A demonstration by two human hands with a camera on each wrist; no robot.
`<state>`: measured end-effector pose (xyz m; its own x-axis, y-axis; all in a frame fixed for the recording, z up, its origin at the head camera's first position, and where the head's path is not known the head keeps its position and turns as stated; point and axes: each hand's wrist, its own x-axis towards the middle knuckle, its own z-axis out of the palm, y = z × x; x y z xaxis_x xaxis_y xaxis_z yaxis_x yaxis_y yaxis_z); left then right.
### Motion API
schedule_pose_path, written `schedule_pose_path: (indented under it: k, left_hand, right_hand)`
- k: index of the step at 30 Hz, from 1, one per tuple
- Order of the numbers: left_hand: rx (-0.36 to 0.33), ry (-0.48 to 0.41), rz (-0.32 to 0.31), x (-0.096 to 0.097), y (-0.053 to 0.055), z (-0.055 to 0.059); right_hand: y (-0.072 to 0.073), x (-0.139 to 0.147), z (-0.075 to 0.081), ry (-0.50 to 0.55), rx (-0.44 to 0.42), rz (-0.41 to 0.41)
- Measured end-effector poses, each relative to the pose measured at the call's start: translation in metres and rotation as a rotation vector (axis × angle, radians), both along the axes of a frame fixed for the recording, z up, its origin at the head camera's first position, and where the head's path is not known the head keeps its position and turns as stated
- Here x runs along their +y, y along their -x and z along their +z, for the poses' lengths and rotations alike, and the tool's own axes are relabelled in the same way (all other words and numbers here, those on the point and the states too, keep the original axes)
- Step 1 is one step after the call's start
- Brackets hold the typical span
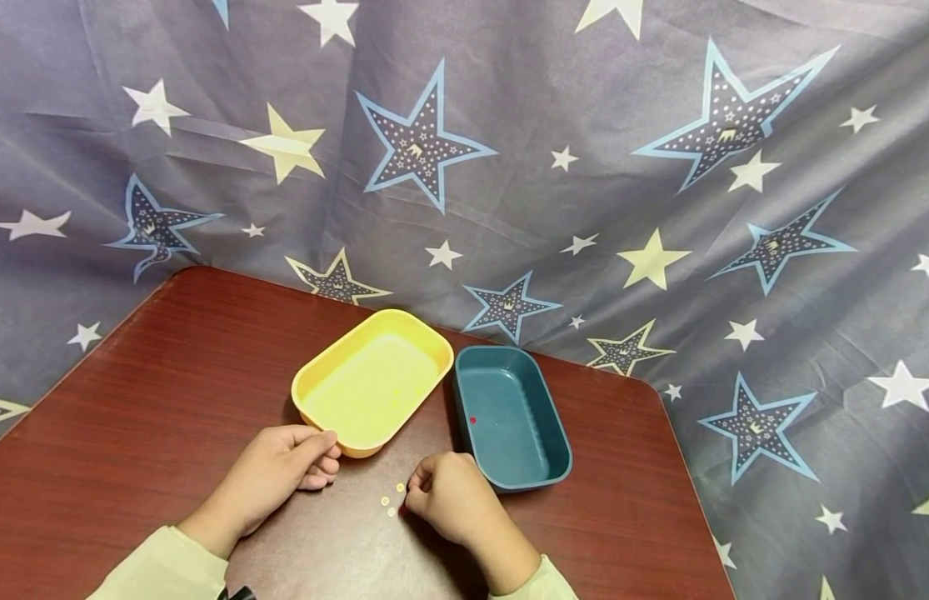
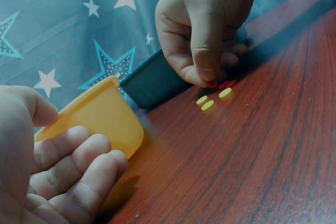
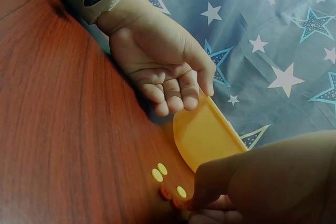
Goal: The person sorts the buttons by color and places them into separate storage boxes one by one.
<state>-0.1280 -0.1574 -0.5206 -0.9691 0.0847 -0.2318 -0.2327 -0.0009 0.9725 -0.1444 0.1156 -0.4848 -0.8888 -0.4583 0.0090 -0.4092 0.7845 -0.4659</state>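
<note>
Left hand (image 1: 280, 471) grips yellow tub (image 1: 352, 383) rim at 7 o'clock. Right hand (image 1: 452, 497) seems to pinch a red button (image 2: 211, 84), view partly blocked, 3 o'clock of yellow buttons (image 2: 208, 105). Likely light, stiff, slick; grip by edge.

In the head view, the right hand (image 1: 451, 497) nearly hides red discs (image 2: 227, 84) at its 9 o'clock; yellow discs (image 1: 385, 501) are too small to show detail. At 7 o'clock, the frame's edge crops a dark object (image 1: 241, 594) beyond recognition.
</note>
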Motion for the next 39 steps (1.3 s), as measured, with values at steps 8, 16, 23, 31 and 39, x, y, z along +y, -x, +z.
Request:
schedule_pose_path:
  k: [8, 16, 23, 31, 39]
  left_hand:
    - [0.004, -0.002, -0.001, 0.0, 0.0, 0.0]
    - [0.006, -0.005, -0.004, 0.0, 0.0, 0.0]
    - [0.006, -0.003, -0.001, 0.001, 0.0, -0.001]
    - [0.003, 0.005, 0.002, 0.0, 0.0, -0.001]
    - [0.007, 0.01, 0.0, -0.001, 0.001, -0.001]
  right_hand:
    - [0.0, 0.0, 0.003, 0.025, 0.007, 0.016]
    - [0.002, 0.001, 0.013, 0.124, 0.018, 0.027]
    - [0.004, 0.003, 0.027, 0.174, -0.002, 0.016]
    - [0.01, 0.009, 0.042, 0.228, 0.002, -0.018]
    - [0.02, 0.02, 0.052, 0.329, -0.156, -0.051]
